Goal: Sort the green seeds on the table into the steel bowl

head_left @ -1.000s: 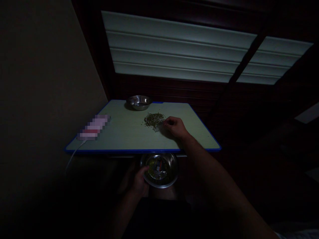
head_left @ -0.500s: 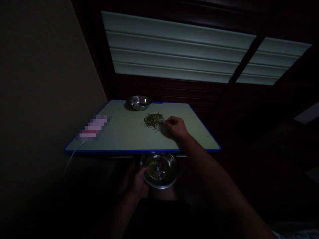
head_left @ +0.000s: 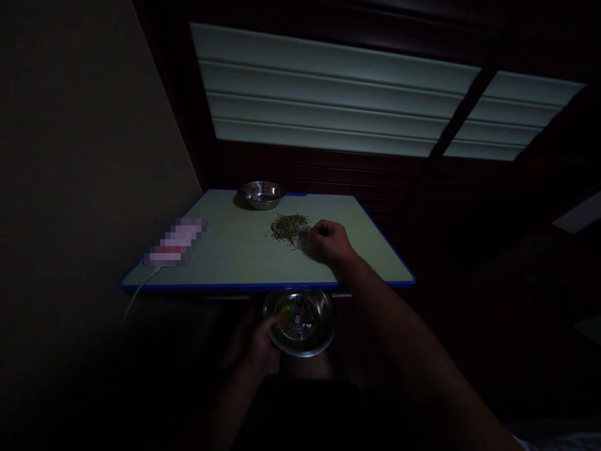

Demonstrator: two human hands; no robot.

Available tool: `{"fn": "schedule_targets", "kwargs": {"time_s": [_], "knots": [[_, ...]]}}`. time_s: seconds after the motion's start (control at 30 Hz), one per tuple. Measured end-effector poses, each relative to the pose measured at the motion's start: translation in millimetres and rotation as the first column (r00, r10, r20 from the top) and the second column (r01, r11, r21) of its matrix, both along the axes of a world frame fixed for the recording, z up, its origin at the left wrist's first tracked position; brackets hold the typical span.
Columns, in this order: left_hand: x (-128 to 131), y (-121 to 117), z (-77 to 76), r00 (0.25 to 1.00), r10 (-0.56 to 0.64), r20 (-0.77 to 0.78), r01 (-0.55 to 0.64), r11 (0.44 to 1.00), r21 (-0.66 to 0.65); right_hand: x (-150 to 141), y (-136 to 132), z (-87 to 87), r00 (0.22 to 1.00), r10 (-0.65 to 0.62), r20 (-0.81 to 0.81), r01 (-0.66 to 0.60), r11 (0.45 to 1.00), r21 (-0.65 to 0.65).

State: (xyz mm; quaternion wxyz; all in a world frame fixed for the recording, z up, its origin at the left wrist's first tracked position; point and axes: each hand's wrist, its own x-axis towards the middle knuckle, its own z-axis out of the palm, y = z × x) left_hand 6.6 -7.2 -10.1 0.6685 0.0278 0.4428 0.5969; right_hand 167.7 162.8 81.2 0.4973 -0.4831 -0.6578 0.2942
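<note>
A loose pile of small greenish-brown grains (head_left: pixel 288 228) lies on the pale tabletop. At its right edge my right hand (head_left: pixel 332 240) is closed, with thumb and forefinger pinched on a small clear, see-through piece (head_left: pixel 303 240) that touches the grains; its exact kind is too dim to tell. Below the table's front edge, my left hand (head_left: pixel 265 341) grips the left rim of a shiny metal bowl (head_left: pixel 307 352), thumb over the rim. Inside that bowl are a reflection or label-like dark patch and a greenish tint; its contents are hard to make out.
A second metal bowl (head_left: pixel 261 195) stands at the back left of the blue-edged table (head_left: pixel 244 266). A blurred pink phone-like object (head_left: pixel 176 241) with a white cable (head_left: pixel 136 294) lies at the left edge. Behind is a dark wooden frame with pale slatted panels (head_left: pixel 328 94).
</note>
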Motion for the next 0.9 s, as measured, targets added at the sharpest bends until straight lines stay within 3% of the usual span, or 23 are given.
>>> {"fn": "schedule_targets", "kwargs": {"time_s": [0.17, 0.43, 0.9], "knots": [[2, -1, 8.8, 0.999, -0.027, 0.024, 0.028, 0.999, -0.023, 1, 1, -0.5, 0.999, -0.027, -0.021, 0.027, 1.0, 0.015], [0, 0, -0.8, 1.0, 0.016, 0.01, -0.017, 0.999, 0.035, 0, -1, 0.6, 1.0, -0.001, -0.012, 0.0, 1.0, -0.018], [1, 1, -1.4, 1.0, 0.024, -0.004, -0.024, 0.999, -0.021, 0, 0, -0.4, 0.999, 0.04, 0.014, -0.04, 0.999, -0.02]]}}
